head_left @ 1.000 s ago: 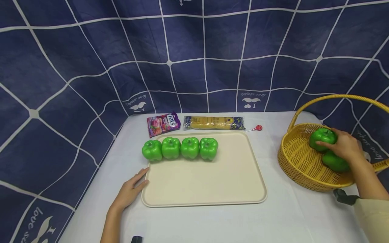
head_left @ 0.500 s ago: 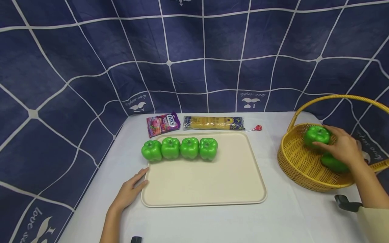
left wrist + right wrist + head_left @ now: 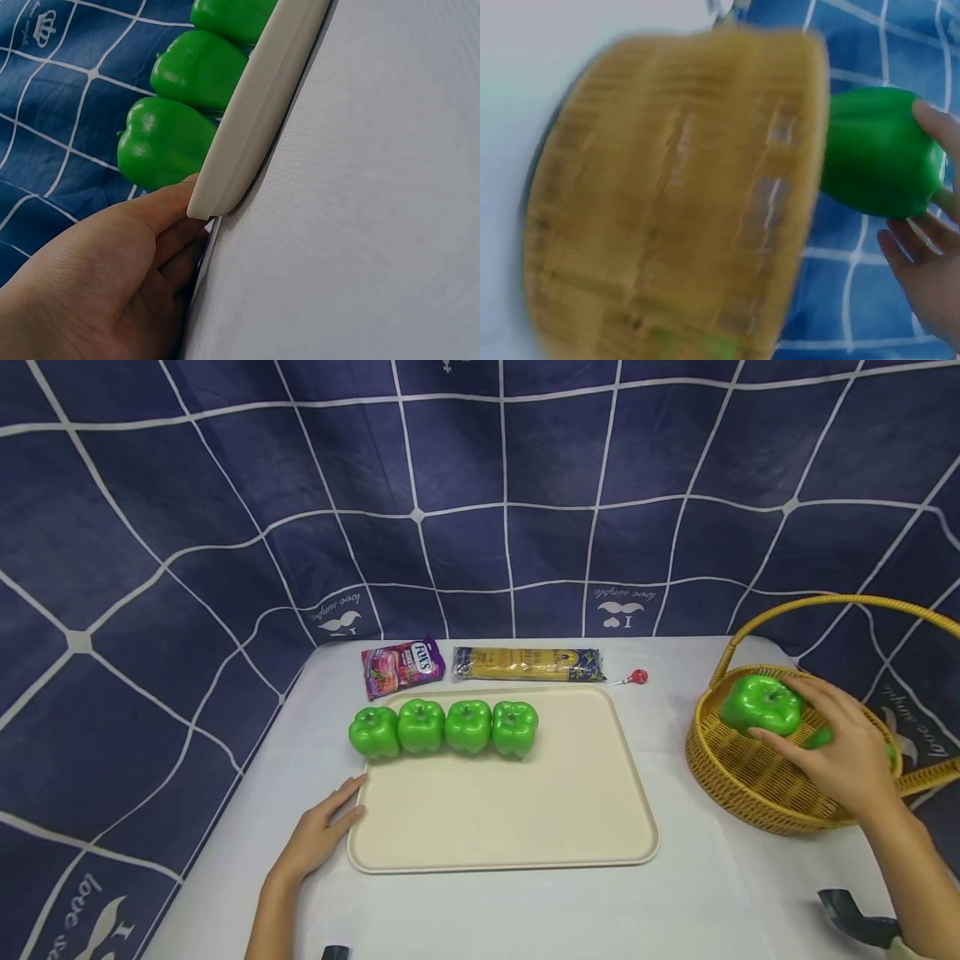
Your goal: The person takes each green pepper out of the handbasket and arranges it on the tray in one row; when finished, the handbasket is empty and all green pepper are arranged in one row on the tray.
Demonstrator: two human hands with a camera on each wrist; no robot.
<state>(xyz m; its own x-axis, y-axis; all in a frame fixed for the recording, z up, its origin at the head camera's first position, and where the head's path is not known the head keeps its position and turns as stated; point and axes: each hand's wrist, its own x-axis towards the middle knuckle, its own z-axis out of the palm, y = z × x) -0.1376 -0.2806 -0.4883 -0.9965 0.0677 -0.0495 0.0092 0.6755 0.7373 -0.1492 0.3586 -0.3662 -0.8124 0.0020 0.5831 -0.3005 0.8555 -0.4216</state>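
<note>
To the right of the tray (image 3: pixel 502 827), I am seeing the right hand (image 3: pixel 851 760) holding itself above the basket (image 3: pixel 712 785), its forearm coming from the near side. Thumb and fingers are pinching a green pepper (image 3: pixel 762 704) between them, the thumb on the near side. At the left edge of the tray, the left hand (image 3: pixel 318 831) is lying with fingers stretching loosely and touching the rim.

Around them, the blue curtain (image 3: pixel 480 552) is hanging behind the tray, and the white table (image 3: pixel 525 910) is spreading under it. The basket is standing near the tray's right side; its wall is coming between the held pepper and the tray, and its handle (image 3: pixel 847 599) is arching behind the right hand. That hand is mostly covering another pepper (image 3: pixel 817 739) inside. Four row peppers (image 3: pixel 459 731) are standing side by side along the tray's far left part. Beyond the tray's far edge, a long yellow-and-blue packet (image 3: pixel 527 664), a purple candy bag (image 3: pixel 402 668) and a red lollipop (image 3: pixel 638 676) are lying.

The left wrist camera is showing me the tray's outer side and how the fingers are meeting it. The right wrist camera is showing the basket's outside, blurred, its rim hiding part of the held pepper; only the head camera is showing me the basket's floor.
</note>
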